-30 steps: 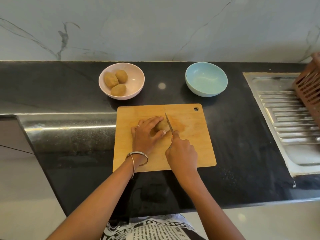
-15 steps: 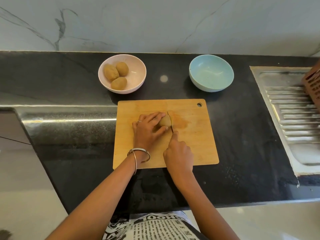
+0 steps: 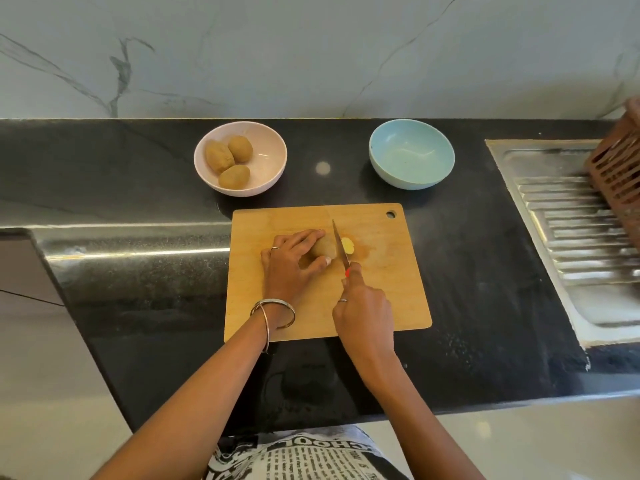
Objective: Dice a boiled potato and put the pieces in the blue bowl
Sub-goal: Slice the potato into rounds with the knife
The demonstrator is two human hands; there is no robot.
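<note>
Left hand (image 3: 292,263) grips the potato (image 3: 323,246) — right hand (image 3: 363,315) clasps the knife (image 3: 340,245), handle mostly hidden, blade seemingly through.

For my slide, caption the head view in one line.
Left hand steadies a boiled potato on the cutting board while the right hand slices off an end piece with a knife.

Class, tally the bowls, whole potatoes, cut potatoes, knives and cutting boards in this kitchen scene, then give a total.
Bowls: 2, pink bowl, blue bowl
Whole potatoes: 3
Cut potato: 1
Knife: 1
Cutting board: 1
Total: 8
</note>
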